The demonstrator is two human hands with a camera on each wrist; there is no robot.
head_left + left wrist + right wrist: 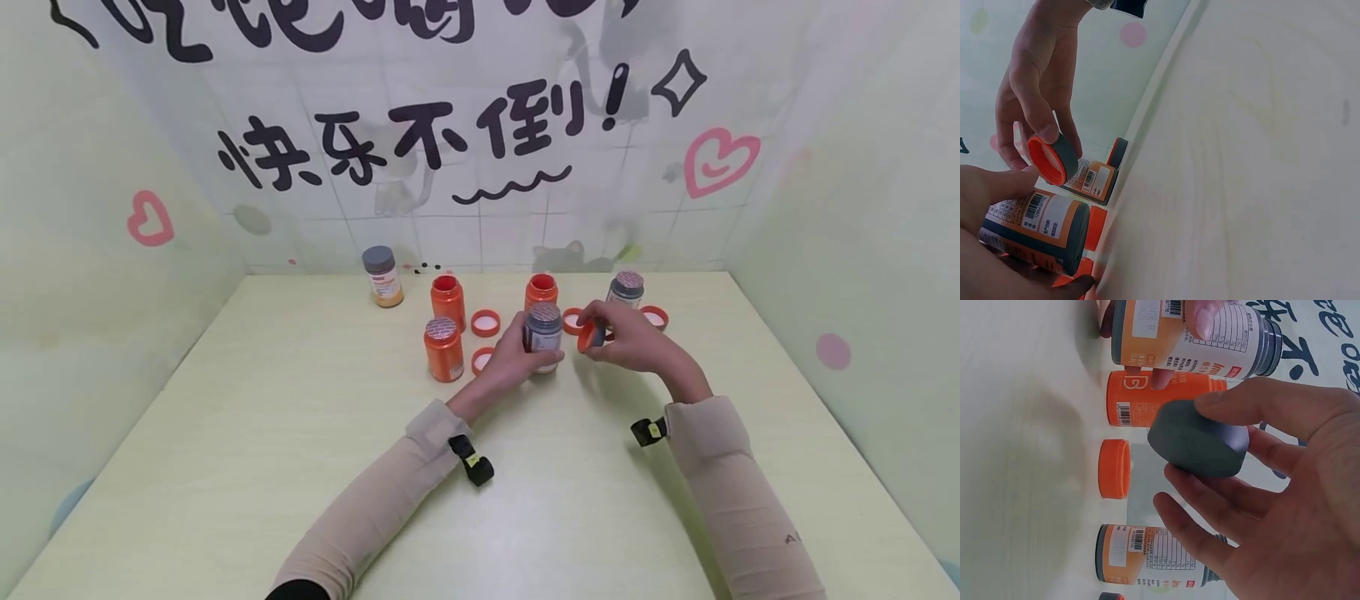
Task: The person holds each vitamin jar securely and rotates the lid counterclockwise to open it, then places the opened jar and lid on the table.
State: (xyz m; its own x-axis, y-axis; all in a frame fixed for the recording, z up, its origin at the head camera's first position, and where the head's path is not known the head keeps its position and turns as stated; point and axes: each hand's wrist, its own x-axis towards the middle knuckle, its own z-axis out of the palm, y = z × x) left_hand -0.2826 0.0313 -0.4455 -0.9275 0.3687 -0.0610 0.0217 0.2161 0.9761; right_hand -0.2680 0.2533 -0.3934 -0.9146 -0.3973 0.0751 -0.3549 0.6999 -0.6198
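My left hand [512, 360] grips a grey-shouldered supplement bottle [545, 342] with a patterned seal over its mouth. The bottle has an orange and white label with a barcode, best seen in the left wrist view. To its right, my right hand [633, 337] pinches a grey cap [1194, 440] with an orange inside between thumb and fingers. This cap is apart from the bottle, tilted so its orange inside faces left. Just behind the held bottle stands an orange bottle [541, 288] with an uncovered mouth, partly hidden.
Left of the hands are an open orange bottle [448, 304] and a sealed orange bottle [445, 357]. Orange caps [485, 323] lie among them. Behind my right hand stands a sealed grey bottle [627, 288]. A capped bottle [384, 283] is near the back wall.
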